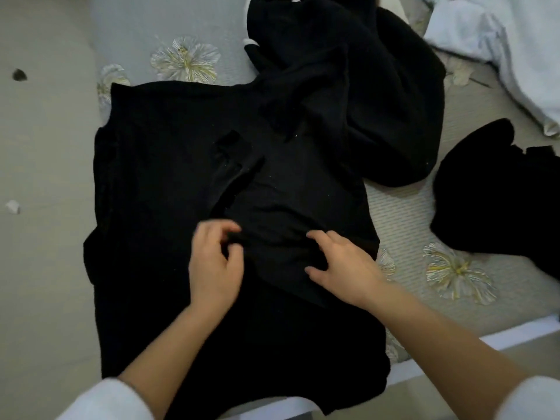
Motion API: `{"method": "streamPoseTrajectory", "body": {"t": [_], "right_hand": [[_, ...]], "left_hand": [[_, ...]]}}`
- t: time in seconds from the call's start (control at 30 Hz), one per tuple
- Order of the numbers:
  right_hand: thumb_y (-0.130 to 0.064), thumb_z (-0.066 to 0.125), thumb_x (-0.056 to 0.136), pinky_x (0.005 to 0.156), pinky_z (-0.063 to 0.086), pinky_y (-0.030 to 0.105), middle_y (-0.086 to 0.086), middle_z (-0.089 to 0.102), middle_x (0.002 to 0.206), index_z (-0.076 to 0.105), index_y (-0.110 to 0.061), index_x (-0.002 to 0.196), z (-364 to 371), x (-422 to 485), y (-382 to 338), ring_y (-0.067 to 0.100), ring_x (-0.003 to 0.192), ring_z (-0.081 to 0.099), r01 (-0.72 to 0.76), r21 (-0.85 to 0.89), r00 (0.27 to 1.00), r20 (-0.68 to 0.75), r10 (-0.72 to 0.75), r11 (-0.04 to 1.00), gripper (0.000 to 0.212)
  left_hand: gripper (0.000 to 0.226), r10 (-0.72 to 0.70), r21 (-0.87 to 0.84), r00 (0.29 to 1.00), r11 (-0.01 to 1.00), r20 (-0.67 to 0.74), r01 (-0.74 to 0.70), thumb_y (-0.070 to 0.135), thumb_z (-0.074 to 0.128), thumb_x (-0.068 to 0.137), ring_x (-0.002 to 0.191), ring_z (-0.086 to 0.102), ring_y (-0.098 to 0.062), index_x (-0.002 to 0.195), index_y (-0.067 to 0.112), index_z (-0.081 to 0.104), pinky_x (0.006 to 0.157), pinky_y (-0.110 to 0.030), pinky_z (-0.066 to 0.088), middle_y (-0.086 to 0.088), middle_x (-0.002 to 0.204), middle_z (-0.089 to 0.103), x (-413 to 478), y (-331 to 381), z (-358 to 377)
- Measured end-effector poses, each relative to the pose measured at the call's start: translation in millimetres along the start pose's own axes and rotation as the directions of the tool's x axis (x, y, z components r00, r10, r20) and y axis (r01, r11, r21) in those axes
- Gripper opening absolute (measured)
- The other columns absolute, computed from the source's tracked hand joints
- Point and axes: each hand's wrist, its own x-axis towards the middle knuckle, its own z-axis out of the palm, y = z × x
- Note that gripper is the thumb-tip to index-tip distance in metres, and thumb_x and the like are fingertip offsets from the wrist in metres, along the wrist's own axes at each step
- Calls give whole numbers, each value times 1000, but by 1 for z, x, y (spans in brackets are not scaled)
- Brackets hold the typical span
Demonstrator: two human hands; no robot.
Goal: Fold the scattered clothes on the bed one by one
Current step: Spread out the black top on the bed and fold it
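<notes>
The black garment (157, 183) lies on the bed (403, 213) at frame centre, long axis bottom to top, directly under both hands: the left hand (216, 262) pinches a fold, and the right hand (342, 265) rests just right of it, fingers spread.

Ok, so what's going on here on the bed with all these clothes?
A person is folding clothes on a grey flower-printed bed sheet. Their left hand pinches a fold of the large black garment spread flat in front of them. The right hand rests on the same cloth with bent fingers; whether it grips is unclear. A crumpled black garment, a white garment and another dark piece lie beyond.
</notes>
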Motion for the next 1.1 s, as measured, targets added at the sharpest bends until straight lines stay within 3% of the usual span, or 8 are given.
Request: {"method": "streamPoseTrajectory", "body": {"t": [0.2,0.37,0.47,0.57,0.67,0.8,0.9,1.1], "right_hand": [[-50,68,79,88,50,35,2,37,132,-12,-34,150,12,11,-9,21,118,44,-130,-21,991,30,130,991,108],[-40,45,96,80,47,30,-2,56,116,39,-19,137,-2,23,-17,18,105,57,68,-51,960,-270,-79,996,46],[-33,46,97,78,46,29,-1,60,105,48,-17,132,-12,47,-24,17,97,59,-13,133,943,-328,57,991,39],[-32,55,93,81,52,34,2,68,92,49,-16,134,-17,69,-27,18,87,64,-208,329,950,-156,270,921,44],[-23,64,86,72,56,35,2,67,78,66,-20,94,-22,80,-23,22,77,66,-225,377,939,-163,304,898,9],[-18,61,79,57,54,32,6,63,54,59,-20,71,-40,79,-22,22,52,61,-115,618,835,-363,413,777,9],[-17,58,83,65,56,35,1,62,55,61,-21,85,-43,84,-21,18,59,64,-32,644,800,-442,406,765,5],[-25,58,90,101,39,30,-1,51,129,40,-17,141,-17,84,-22,17,120,48,-79,157,957,-266,119,985,54]], "left_hand": [[100,-126,348,984,934,129,74,37,73,77,143,9,-30,151,21,8,112,-46,24,-11,157,2,93,11,2],[100,-224,433,935,897,273,88,25,69,83,145,8,-30,152,29,-3,99,-41,40,-8,159,-13,133,14,9],[72,-283,528,906,846,316,80,23,48,97,146,7,-31,153,22,3,104,-44,37,-9,159,-14,135,5,12],[52,-217,336,947,933,238,129,25,37,102,144,20,-26,151,19,21,111,-40,30,-8,160,9,135,-3,8],[29,-336,-184,932,916,132,356,26,40,100,116,55,-16,124,25,57,100,-31,44,2,123,58,143,4,-1],[31,-464,-800,786,232,409,553,28,44,97,103,67,-26,114,13,65,90,-39,52,-10,113,70,168,21,-21],[36,-389,-836,796,104,464,538,26,39,97,108,65,-30,114,7,64,95,-43,49,-13,116,68,190,19,-31],[26,-565,-565,659,366,497,740,20,49,96,99,64,-15,121,24,56,75,-31,53,0,116,64,205,-21,-22]]}}
